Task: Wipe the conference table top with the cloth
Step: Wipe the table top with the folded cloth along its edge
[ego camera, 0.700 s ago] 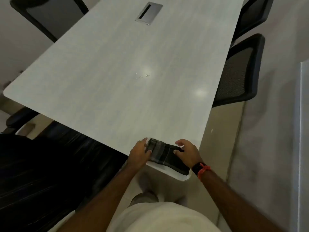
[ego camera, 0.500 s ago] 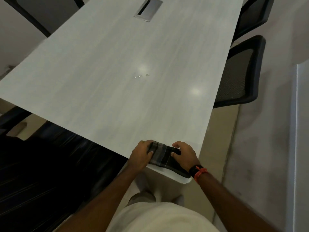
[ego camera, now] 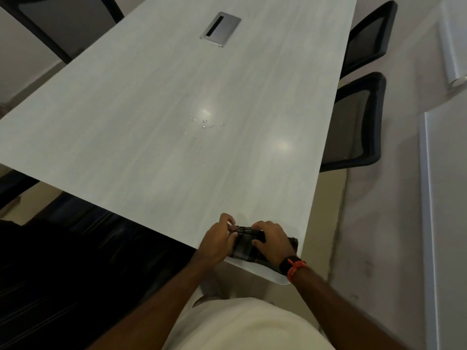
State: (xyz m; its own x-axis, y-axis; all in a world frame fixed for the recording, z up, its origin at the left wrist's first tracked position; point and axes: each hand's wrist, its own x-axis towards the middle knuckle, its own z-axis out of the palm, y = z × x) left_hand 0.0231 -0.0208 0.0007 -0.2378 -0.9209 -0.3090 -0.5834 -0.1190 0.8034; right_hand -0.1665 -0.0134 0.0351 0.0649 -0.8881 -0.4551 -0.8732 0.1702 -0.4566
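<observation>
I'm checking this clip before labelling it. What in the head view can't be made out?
- Cloth: mostly covered by the left hand and right hand.
- Table: far end cut off by the top edge.
- Specks: too small to identify.
- Left floor: too dark.

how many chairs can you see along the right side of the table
2. One black mesh chair is tucked against the table edge at mid-length; a second chair stands farther along. More may lie beyond the frame's top.
</observation>
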